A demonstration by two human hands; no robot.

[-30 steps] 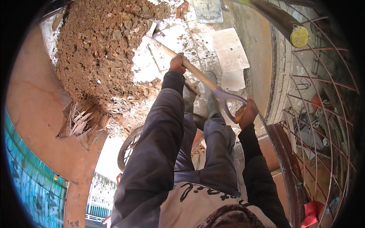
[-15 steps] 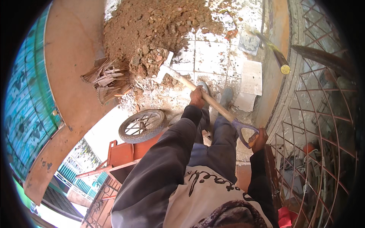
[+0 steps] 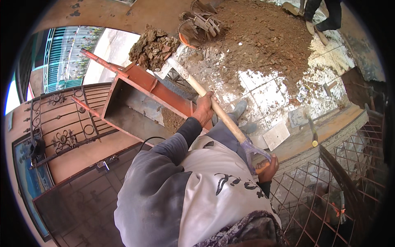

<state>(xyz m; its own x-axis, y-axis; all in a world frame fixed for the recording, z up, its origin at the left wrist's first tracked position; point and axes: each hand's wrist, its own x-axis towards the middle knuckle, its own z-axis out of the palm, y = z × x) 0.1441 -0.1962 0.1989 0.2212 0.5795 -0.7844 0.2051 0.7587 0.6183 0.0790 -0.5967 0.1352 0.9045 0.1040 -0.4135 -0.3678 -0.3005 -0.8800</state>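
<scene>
A shovel (image 3: 222, 116) with a wooden shaft slants across the middle of the view, its blade loaded with brown soil and stones (image 3: 153, 48). My left hand (image 3: 203, 108) is wrapped round the shaft about midway. At the shaft's lower right end, my right hand (image 3: 267, 168) grips the purple-grey D-shaped handle (image 3: 248, 149). The loaded blade is raised beside the orange-red wheelbarrow (image 3: 142, 88); its metal edge shows under the soil. Inside the wheelbarrow tray lies a small heap of soil (image 3: 173, 120).
A large soil mound (image 3: 263, 35) spreads over white tiles, with a basket of wood strips (image 3: 199, 25) at its left. Another person's legs (image 3: 323, 16) stand at the far right. A tile slab (image 3: 276, 136), a hammer-like tool (image 3: 311, 127) and a metal lattice (image 3: 312, 193) lie rightward.
I have turned left, bringing the wheelbarrow into fuller view. The loaded shovel has lifted off the mound's edge and swung toward the wheelbarrow, both hands keeping their grip.
</scene>
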